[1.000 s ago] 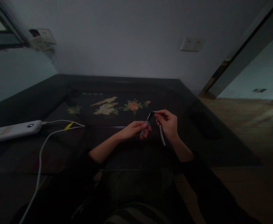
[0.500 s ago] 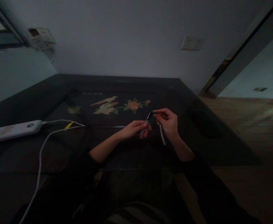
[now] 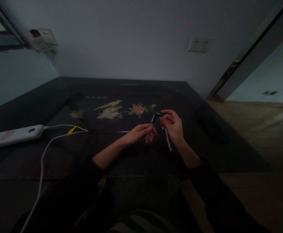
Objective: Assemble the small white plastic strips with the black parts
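Note:
My left hand (image 3: 142,132) grips a slender pen-like object (image 3: 152,123), dark with a silvery band, tilted up to the right. Its dark upper end bends over toward my right hand (image 3: 172,124). There, thumb and forefinger pinch a small dark greenish piece (image 3: 158,114) at that bent end; poor light hides whether the two are joined. Below my right palm a thin whitish stick (image 3: 168,140) hangs down, apparently tucked under the curled fingers. Both hands are above the dark table (image 3: 131,155), near its middle.
A white power bank (image 3: 15,136) lies at the left, with a white cable (image 3: 42,161) bearing a yellow tag (image 3: 71,130). A dark flat object (image 3: 213,129) rests at the right. Bird and flower pictures (image 3: 138,110) decorate the tabletop. Sockets (image 3: 199,44) are on the wall behind.
My right hand has shifted slightly up and left, its forefinger more raised. The pen-like object and my left hand have moved slightly to the left.

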`<state>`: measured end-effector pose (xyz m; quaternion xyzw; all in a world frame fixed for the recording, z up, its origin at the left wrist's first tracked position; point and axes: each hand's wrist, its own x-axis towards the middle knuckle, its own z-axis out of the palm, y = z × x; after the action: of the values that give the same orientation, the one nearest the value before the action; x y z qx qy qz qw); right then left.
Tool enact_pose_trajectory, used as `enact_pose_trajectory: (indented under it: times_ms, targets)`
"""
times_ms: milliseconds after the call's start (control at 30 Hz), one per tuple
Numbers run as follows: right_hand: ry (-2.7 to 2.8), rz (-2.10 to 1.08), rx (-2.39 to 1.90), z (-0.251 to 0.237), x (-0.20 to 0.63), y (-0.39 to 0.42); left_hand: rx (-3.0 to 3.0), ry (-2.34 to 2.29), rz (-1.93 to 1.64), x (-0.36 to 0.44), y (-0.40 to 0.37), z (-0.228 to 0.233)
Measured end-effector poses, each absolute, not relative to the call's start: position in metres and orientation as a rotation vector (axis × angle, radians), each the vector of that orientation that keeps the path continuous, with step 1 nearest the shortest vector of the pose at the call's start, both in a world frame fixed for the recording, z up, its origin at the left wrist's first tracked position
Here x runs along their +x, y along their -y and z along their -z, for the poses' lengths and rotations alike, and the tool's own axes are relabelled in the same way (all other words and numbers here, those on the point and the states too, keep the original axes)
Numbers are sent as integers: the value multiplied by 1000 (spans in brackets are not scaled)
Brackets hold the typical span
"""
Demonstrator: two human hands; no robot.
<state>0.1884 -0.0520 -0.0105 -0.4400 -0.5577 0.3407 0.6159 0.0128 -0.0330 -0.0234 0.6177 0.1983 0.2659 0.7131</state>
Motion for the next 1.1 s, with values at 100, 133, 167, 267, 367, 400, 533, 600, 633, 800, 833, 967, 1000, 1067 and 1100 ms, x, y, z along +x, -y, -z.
enact_pose_trajectory:
  times_ms: [100, 133, 167, 267, 367, 400, 533, 600, 633, 800, 833, 967, 1000, 1067, 1100]
  targets:
    - [1296, -876, -1042, 13, 188, 49, 1353, -440, -662, 13, 32, 24]
    - [1326, -906, -1056, 14, 187, 49, 1347, -441, -681, 12, 32, 24]
    - [1364, -936, -1064, 17, 187, 48, 1343, -440, -691, 12, 31, 24]
    - [1454, -998, -1030, 22, 183, 48, 1333, -429, -670, 12, 31, 27]
    - [1453, -1013, -986, 24, 180, 49, 1319, -416, -603, 12, 32, 28]
    - [1447, -1013, -982, 23, 179, 50, 1317, -415, -591, 13, 33, 29]
    - [1416, -1008, -969, 21, 177, 52, 1338, -430, -586, 13, 33, 28]
    - [1381, -1021, -975, 20, 177, 53, 1343, -450, -586, 13, 33, 27]
    - [1356, -1022, -984, 19, 178, 53, 1342, -467, -588, 13, 32, 27]
    - [1215, -901, -982, 10, 191, 49, 1367, -595, -596, 13, 31, 24]
    - [1185, -867, -987, 6, 197, 48, 1381, -617, -602, 13, 31, 24]
    - [1211, -859, -1137, -1, 232, 49, 1447, -671, -634, 12, 28, 26]
    - [1261, -899, -1228, 1, 243, 51, 1470, -681, -636, 12, 28, 26]
    - [1384, -971, -1435, 7, 262, 54, 1527, -699, -629, 12, 29, 27]
    - [1433, -991, -1519, 12, 270, 56, 1558, -707, -621, 12, 29, 28]
